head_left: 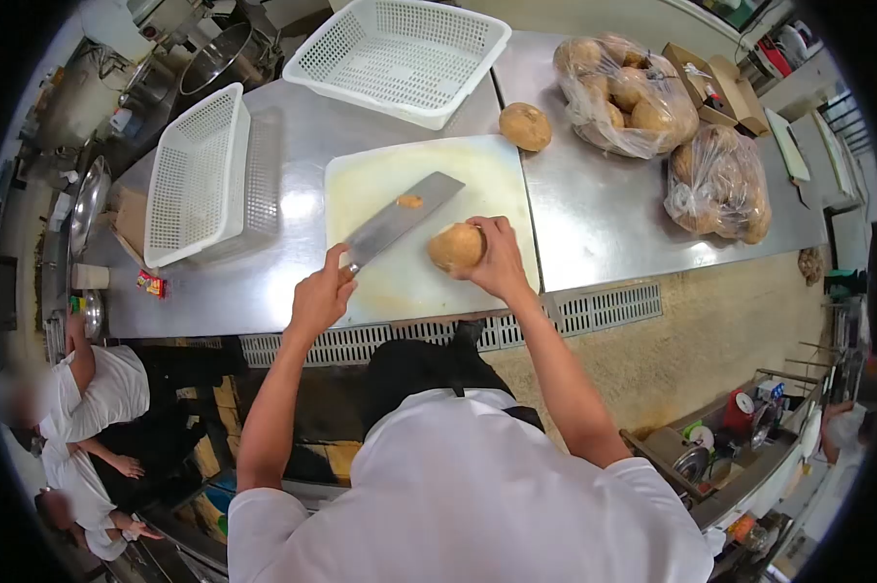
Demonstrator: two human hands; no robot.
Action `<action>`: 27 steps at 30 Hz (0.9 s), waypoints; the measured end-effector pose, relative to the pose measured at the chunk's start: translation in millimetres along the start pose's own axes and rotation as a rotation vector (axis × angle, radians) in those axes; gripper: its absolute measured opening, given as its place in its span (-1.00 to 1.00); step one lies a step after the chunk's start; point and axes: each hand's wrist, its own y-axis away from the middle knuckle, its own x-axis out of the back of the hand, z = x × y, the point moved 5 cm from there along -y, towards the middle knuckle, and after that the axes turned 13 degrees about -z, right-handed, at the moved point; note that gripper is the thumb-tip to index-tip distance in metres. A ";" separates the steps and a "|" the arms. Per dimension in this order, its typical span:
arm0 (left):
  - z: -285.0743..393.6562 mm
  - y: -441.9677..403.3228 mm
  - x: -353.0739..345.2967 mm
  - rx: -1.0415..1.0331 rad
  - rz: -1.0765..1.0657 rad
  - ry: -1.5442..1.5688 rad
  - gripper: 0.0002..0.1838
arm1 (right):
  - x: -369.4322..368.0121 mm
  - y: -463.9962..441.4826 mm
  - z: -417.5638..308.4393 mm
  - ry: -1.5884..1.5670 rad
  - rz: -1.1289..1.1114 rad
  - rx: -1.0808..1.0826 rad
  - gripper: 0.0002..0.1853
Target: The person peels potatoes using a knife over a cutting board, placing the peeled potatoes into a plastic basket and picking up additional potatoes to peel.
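Note:
My left hand (324, 294) is wrapped round the handle of a cleaver (385, 226). Its wide blade points up and to the right over the white cutting board (371, 180), with a small brown cut piece (409, 201) on it. In my right hand (500, 259) is a round brown root vegetable (455, 249), gripped from its right side above the board, to the right of the blade. Whether it touches the board I cannot tell. Another round brown root vegetable (525, 126) sits on the steel table just past the board's far right corner.
White plastic baskets stand behind the board (429, 112) and to its left (157, 233). Clear bags of round brown vegetables (633, 97) (718, 185) and an open cardboard box (740, 92) are at the right. A small red packet (151, 283) lies at left. Two people are at lower left.

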 end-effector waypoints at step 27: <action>63.7 79.5 58.0 -0.194 -0.400 0.129 -0.57 | -22.5 34.9 -25.8 0.071 0.176 -0.253 -0.64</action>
